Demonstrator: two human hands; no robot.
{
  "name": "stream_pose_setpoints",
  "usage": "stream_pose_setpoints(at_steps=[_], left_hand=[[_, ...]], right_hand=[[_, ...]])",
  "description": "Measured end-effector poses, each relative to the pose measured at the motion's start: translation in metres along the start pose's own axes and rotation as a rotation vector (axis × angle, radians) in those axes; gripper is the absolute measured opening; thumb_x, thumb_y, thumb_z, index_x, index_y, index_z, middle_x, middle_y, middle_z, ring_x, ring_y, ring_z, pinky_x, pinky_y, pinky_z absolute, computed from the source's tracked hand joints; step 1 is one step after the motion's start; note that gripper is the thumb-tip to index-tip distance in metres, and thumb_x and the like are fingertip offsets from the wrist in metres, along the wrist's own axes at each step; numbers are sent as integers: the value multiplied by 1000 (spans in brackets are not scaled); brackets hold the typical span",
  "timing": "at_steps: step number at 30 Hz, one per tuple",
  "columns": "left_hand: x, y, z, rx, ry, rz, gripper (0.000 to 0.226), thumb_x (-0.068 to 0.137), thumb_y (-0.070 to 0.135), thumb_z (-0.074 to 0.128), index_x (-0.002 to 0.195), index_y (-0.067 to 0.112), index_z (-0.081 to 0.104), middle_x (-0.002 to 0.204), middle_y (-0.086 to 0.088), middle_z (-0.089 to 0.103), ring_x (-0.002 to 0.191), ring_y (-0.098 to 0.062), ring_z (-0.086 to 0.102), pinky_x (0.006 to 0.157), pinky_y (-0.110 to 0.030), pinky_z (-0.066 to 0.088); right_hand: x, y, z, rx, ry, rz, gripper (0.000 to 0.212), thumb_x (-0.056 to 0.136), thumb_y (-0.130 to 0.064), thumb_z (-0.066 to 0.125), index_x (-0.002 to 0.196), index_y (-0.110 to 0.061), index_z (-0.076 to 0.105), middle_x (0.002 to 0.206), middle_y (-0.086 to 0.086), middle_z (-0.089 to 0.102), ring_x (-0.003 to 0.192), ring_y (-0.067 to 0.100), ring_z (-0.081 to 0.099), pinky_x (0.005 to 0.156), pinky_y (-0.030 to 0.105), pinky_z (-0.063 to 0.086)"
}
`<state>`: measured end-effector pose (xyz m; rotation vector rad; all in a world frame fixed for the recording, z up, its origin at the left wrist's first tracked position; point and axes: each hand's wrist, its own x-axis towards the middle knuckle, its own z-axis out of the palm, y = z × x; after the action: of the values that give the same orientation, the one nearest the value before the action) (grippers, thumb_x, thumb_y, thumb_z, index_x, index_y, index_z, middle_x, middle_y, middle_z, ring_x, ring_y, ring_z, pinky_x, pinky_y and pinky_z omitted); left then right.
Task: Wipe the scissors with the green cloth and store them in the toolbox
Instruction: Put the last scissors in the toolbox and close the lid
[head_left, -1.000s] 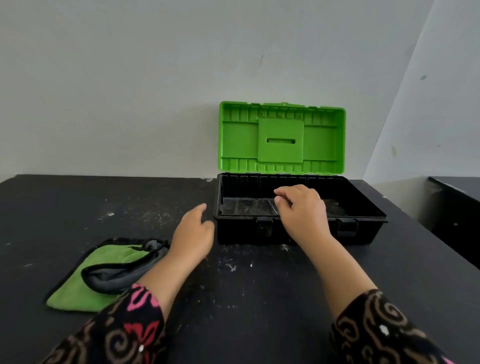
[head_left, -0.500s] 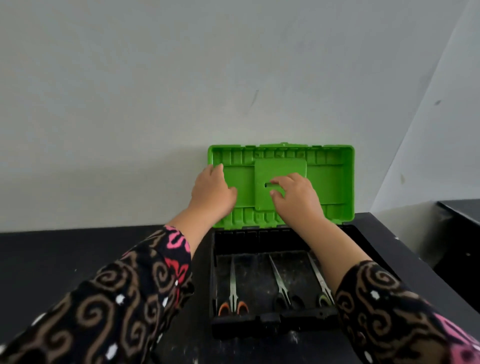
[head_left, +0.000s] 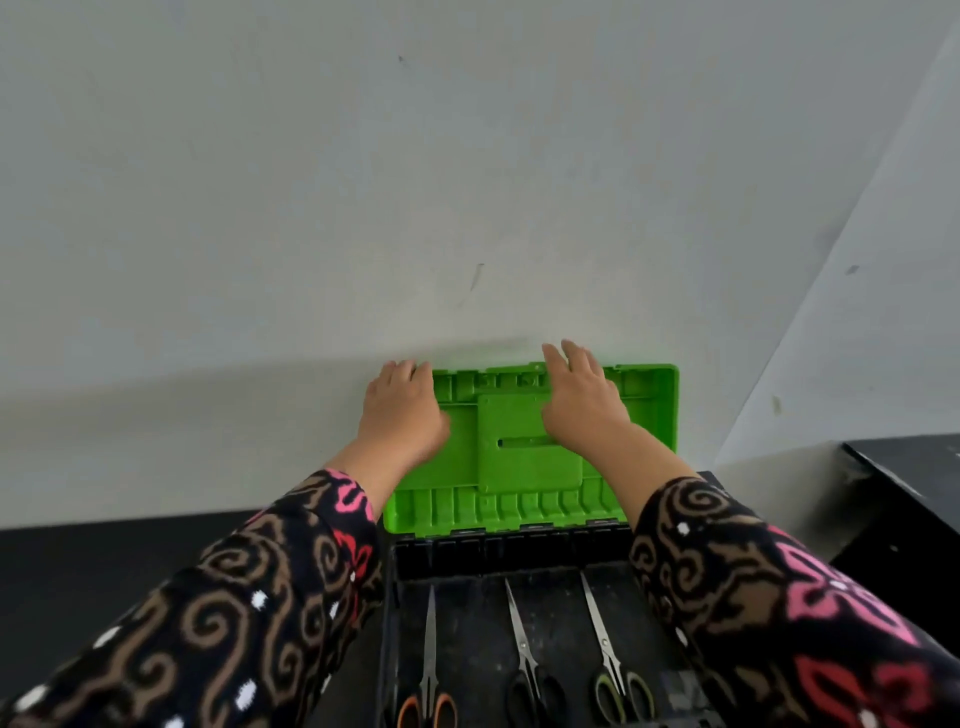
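The toolbox stands open, its green lid (head_left: 524, 467) upright against the wall above the black base (head_left: 519, 552). Three scissors lie side by side in the base: an orange-handled pair (head_left: 429, 649), a black-handled pair (head_left: 521, 642) and an olive-handled pair (head_left: 604, 636). My left hand (head_left: 401, 415) lies on the lid's top left corner with its fingers bent over the edge. My right hand (head_left: 582, 408) is flat on the lid's upper middle, straight fingers reaching past the top edge. The green cloth is out of view.
The black table (head_left: 104, 561) runs left of the toolbox, under my patterned sleeves. A pale wall stands right behind the lid. A second black surface (head_left: 909, 483) sits at the right, beyond a gap.
Both hands have moved up from the lid's middle to its top edge. My view has tilted upward, and the cloth seen a second ago has left the frame.
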<state>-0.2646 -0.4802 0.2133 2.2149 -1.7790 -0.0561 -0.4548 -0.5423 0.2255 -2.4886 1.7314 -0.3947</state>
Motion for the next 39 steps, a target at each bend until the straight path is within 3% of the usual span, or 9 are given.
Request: stream_pose_setpoints(at_steps=[4,8,14,18,20,23,28,34,39], left_hand=[[-4,3,-4,9,23,-15,59,85,19,46,140,6,32,143,-12,37,135,-29,28,114,-42,24],[-20,6,-9,53,124,13,48,88,19,47,134,6,41,133,-12,45,126,-29,38,109,-40,29],[-69,6,-20,-69,385,192,19,87,20,64,90,3,57,96,-15,56,90,-34,54,78,-41,42],[-122,2,-22,-118,263,321,19,81,14,72,78,5,55,105,-22,64,100,-37,61,87,-46,46],[-149,0,-18,-106,213,346,21,78,20,73,75,10,55,109,-17,67,102,-34,63,88,-46,46],[-186,-4,1,-44,171,351,27,72,26,79,85,16,58,109,-4,68,102,-30,61,86,-43,43],[-236,-5,42,61,176,344,66,65,29,84,123,15,56,111,1,64,103,-20,55,86,-42,47],[-257,-5,78,95,47,265,67,57,23,89,118,14,63,116,-1,62,115,-26,58,92,-40,47],[-266,-10,101,36,40,207,64,68,15,82,126,16,56,137,-8,54,130,-29,47,108,-42,29]], right_hand=[[-1,2,2,-43,-61,-22,75,84,-3,43,149,-17,8,155,5,13,144,25,3,111,45,23],[-14,4,-7,-94,54,-43,64,84,-7,45,144,-16,24,142,7,37,132,27,30,105,43,32],[-72,23,-29,-218,226,-215,27,95,-24,43,118,-17,56,119,6,53,109,28,47,93,42,36],[-125,37,-29,-128,298,-349,7,80,-13,67,86,-11,67,109,14,61,91,39,58,77,45,46],[-150,43,-22,-121,270,-405,11,72,-9,73,78,-9,64,115,17,61,96,40,59,76,46,49],[-186,49,-3,-142,172,-480,23,63,-7,75,76,-11,57,122,20,60,98,37,62,75,42,50],[-229,55,36,-249,12,-471,41,46,-14,81,78,-18,57,121,15,63,96,32,63,68,37,51],[-250,59,66,-255,-95,-426,40,45,-25,85,78,-24,61,110,5,66,90,26,62,62,35,52],[-255,60,80,-219,-72,-375,26,55,-26,83,73,-24,64,106,4,68,87,26,63,63,35,54]])
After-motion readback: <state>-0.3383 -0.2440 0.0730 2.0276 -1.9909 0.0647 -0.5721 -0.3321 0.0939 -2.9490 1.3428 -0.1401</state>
